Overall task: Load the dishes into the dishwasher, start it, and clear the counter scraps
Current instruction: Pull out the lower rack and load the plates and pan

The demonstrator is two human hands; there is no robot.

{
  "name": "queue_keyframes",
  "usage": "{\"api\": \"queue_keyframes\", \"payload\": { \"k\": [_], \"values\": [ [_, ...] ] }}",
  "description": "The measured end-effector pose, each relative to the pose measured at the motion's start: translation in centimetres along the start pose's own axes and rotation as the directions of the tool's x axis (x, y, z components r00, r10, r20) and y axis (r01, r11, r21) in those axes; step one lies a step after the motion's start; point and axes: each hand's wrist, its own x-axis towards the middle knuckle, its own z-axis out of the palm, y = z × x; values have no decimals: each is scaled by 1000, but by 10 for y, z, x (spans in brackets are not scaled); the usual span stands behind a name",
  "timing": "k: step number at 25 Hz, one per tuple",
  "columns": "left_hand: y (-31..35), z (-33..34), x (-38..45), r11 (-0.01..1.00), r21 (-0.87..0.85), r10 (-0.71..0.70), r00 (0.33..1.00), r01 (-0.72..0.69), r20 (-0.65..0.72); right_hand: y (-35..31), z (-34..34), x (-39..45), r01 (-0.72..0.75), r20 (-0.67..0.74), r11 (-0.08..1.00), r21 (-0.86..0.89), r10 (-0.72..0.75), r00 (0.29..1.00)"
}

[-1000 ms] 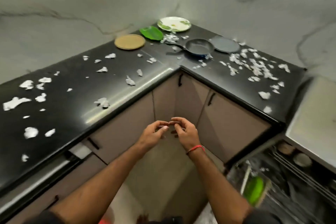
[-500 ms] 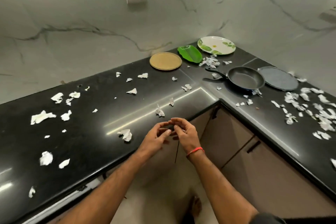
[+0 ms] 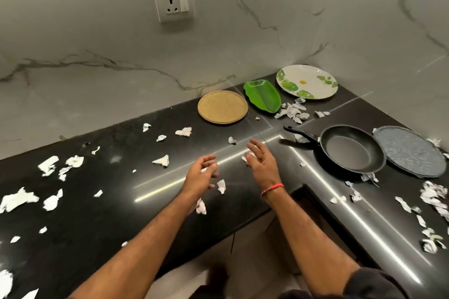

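Half a second ago both hands were meeting fingertip to fingertip near the counter edge; now they are hovering apart over the black counter [image 3: 73, 238] in the middle of the frame. The left hand [image 3: 200, 175] and right hand [image 3: 261, 165] are showing relaxed, spread fingers, holding nothing. No readable writing is showing. Paper scraps [image 3: 17, 199] are lying scattered everywhere. The tan plate [image 3: 222, 107], green dish [image 3: 262, 98], leaf-print plate [image 3: 306, 81], pan [image 3: 352, 148] and grey plate [image 3: 410, 150] are sitting in the upper right.

wall socket [image 3: 173, 3] on marble wall [image 3: 73, 31] | cabinet fronts [image 3: 313, 204] below
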Motion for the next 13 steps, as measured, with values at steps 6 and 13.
{"api": "queue_keyframes", "payload": {
  "k": [6, 13],
  "values": [
    [37, 14, 145, 888, -345, -308, 950, 305, 49, -7, 9, 69, -76, -52, 997, 17, 76, 996],
    [56, 27, 248, 721, -515, -515, 856, 464, 50, -11, 16, 128, -136, -134, 982, 131, 154, 979]
  ]
}}
